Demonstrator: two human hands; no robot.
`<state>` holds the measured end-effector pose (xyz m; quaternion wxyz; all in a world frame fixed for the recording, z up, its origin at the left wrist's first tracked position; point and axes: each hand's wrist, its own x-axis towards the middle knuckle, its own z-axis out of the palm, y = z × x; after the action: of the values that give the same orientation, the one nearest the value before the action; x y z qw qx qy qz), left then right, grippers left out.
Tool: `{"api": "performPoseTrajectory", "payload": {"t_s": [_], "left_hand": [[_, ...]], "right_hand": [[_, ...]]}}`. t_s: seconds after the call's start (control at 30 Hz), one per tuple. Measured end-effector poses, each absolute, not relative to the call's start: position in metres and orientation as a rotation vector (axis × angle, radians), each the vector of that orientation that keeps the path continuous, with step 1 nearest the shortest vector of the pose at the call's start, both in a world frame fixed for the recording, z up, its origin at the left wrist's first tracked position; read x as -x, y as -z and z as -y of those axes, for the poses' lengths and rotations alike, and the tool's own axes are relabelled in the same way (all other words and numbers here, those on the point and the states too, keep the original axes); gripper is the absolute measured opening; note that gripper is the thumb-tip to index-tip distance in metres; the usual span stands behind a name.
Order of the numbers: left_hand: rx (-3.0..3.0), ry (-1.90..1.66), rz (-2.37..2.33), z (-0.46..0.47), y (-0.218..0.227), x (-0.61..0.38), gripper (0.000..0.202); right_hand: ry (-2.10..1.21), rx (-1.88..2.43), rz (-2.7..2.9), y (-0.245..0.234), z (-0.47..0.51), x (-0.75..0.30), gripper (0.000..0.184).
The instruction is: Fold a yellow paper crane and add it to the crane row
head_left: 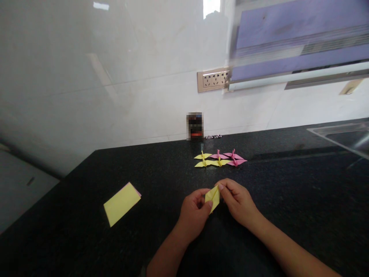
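Between my two hands is a small piece of folded yellow paper (213, 195), diamond-like in outline with a crease down its middle. My left hand (193, 211) grips its lower left side, the thumb lying across the front. At the upper right corner, my right hand (238, 200) pinches the paper between thumb and fingers. Just beyond my hands, several yellow paper cranes (204, 163) and pink paper cranes (236, 162) stand in two close rows on the dark countertop (161, 169).
Left of my hands lies a stack of yellow paper (122, 204) with a pink edge showing. A blurred dark box (195, 126) and a beaded string (213, 137) sit against the wall. A sink edge (331, 137) is at right, below wall sockets (215, 80) further left.
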<state>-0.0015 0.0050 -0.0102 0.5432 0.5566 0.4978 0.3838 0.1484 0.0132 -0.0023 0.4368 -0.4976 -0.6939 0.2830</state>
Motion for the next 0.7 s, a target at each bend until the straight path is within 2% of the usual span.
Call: {"api": "performPoseTrajectory", "payload": {"t_s": [0.3, 0.7], "left_hand": [[-1.144, -0.983, -1.076, -0.0039, 0.0103, -0.0026, 0.028], [-0.928, -0.933, -0.991, -0.0025, 0.0070, 0.0005, 0.035]], "right_hand": [[-0.684, 1.241, 1.718, 0.0055, -0.0124, -0.1463, 0.020], [-0.663, 1.205, 1.766, 0.0012, -0.0051, -0.1389, 0.020]]}}
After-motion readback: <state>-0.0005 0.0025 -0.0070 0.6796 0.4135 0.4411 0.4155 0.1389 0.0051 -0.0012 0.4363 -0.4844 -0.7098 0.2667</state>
